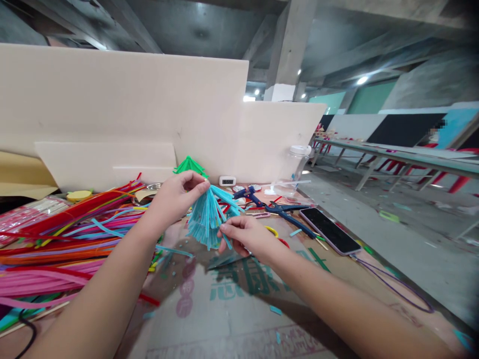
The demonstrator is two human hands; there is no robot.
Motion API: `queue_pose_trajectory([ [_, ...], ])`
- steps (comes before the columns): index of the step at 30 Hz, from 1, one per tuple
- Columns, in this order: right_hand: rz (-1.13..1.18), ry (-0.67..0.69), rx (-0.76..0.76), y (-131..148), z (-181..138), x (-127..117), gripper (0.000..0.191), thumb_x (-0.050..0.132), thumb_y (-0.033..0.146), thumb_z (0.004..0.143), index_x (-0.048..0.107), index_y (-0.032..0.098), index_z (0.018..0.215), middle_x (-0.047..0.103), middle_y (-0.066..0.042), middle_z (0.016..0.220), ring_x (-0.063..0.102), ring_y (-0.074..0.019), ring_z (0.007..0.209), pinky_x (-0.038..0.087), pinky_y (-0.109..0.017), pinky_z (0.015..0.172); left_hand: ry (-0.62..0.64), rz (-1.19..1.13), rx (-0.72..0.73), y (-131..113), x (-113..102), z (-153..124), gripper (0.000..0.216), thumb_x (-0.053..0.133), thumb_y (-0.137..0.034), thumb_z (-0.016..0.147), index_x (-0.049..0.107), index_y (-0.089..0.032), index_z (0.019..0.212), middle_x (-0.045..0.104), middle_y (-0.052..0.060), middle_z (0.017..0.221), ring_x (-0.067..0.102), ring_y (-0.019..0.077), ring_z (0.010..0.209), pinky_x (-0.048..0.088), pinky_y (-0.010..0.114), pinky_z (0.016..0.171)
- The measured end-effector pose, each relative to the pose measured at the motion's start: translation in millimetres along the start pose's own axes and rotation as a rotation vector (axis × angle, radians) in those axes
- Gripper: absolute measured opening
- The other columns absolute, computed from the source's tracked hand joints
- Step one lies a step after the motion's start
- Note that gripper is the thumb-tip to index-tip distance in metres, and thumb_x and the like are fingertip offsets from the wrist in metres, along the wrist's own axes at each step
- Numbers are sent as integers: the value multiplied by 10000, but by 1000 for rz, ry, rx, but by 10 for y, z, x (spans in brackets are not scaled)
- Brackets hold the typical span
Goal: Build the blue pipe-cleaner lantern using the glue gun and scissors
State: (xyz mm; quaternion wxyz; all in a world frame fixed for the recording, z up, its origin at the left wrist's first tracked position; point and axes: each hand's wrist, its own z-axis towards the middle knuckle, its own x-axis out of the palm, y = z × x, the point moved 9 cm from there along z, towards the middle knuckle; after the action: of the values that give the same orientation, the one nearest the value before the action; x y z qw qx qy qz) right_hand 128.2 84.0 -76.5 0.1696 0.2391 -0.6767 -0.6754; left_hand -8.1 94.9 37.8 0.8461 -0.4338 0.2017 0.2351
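A light-blue cone of layered pipe cleaners [205, 219], like a small tree, hangs above the cardboard. My left hand [179, 194] pinches it at the top between thumb and fingers. Lower down on its right side, my right hand [245, 234] has thumb and fingertips closed on one light-blue pipe cleaner end [226, 240]. Beneath the right hand shows a flat grey blade-like shape [228, 261]; whether the hand touches it I cannot tell. Behind my left hand stands a green pipe-cleaner tree [189, 164], partly hidden.
Bundles of coloured pipe cleaners [75, 244] cover the left side. To the right lie a blue glue gun [250, 196], pliers [292, 217] and a phone [329, 230] with a purple cord. A clear jar [294, 169] and small digital clock [227, 181] stand by the white board [123, 99].
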Motion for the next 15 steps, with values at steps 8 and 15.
queue_pose_trajectory([
  [8, -10, -4, 0, -5, -1, 22, 345, 599, 495, 789, 589, 151, 754, 702, -19, 635, 353, -35, 290, 226, -193, 309, -4, 3, -3, -23, 9, 8, 331, 545, -481, 830, 635, -168, 886, 661, 36, 822, 600, 177, 760, 456, 271, 691],
  [15, -35, -27, 16, -14, 9, 21, 333, 597, 485, 800, 609, 154, 763, 701, -17, 639, 349, -43, 294, 215, -197, 308, -18, 4, -10, -62, 10, -7, 317, 558, -470, 826, 638, -167, 875, 664, 32, 821, 600, 171, 756, 450, 265, 688],
])
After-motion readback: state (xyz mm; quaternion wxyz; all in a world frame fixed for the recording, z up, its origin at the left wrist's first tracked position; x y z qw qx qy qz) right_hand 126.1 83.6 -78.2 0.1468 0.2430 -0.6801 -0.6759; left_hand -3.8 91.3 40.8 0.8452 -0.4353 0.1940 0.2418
